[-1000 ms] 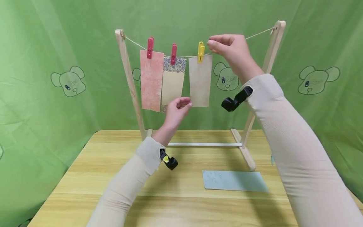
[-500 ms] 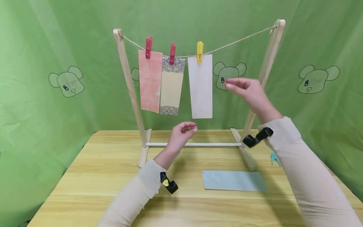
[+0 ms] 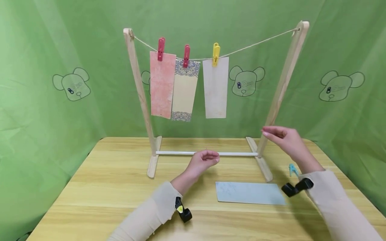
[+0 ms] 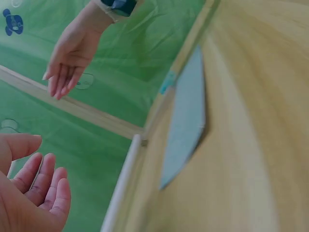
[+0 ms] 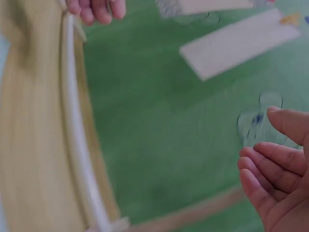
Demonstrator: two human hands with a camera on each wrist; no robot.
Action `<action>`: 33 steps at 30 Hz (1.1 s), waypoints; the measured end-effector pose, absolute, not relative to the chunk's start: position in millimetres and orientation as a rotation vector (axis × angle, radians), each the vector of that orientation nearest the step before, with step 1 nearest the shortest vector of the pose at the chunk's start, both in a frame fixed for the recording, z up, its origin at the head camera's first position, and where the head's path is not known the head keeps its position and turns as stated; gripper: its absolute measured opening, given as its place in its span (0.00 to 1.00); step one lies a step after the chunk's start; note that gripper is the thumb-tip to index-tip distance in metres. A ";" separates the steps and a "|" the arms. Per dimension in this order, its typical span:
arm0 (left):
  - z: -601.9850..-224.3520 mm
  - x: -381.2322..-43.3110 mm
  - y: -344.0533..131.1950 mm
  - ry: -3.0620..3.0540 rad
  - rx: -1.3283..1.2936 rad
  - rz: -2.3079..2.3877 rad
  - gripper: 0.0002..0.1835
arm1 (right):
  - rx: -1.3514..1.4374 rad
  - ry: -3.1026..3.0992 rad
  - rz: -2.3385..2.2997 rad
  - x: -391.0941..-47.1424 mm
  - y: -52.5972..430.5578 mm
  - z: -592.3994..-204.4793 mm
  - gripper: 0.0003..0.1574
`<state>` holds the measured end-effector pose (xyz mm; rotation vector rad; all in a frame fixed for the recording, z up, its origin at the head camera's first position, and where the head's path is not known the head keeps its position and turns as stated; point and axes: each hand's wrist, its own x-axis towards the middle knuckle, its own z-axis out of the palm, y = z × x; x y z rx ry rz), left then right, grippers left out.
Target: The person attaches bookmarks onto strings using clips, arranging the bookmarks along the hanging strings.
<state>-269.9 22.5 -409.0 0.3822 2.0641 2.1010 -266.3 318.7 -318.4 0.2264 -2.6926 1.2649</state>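
- Head view: left hand (image 3: 202, 162) hovers over the middle of the tabletop (image 3: 105, 187), fingers loosely curled, holding nothing, just in front of the rack's white rail (image 3: 181, 153). Right hand (image 3: 284, 140) hangs above the right edge, fingers relaxed, empty, beside the rack's right post (image 3: 283, 87). A blue card (image 3: 250, 192) lies flat toward the right front; a blue peg (image 3: 292, 169) sits near the right edge. On the string (image 3: 256, 43) hang a pink card (image 3: 163, 84), a patterned card (image 3: 184, 90) and a pale card (image 3: 215, 87).
- Left wrist view: left hand (image 4: 31, 193) open, palm showing; blue card (image 4: 186, 121) on the wood.
- Right wrist view: right hand (image 5: 273, 169) loose, empty; blurred.
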 end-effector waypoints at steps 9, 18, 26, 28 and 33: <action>-434.1 -261.3 37.5 2.037 0.387 2.090 0.12 | 0.001 -2.730 1.193 -244.7 378.6 -379.6 0.39; -449.0 -261.6 44.7 2.056 0.436 2.015 0.11 | -0.210 -2.662 1.302 -234.6 420.4 -426.4 0.41; -454.7 -260.9 51.4 2.097 0.405 1.921 0.11 | -0.285 -2.721 1.380 -231.9 436.0 -457.2 0.48; -454.1 -259.8 53.2 2.111 0.401 1.899 0.11 | -0.259 -2.747 1.350 -231.8 433.7 -458.2 0.48; -454.4 -256.5 56.6 2.224 0.384 1.787 0.13 | -0.256 -2.823 1.236 -233.8 424.6 -457.7 0.51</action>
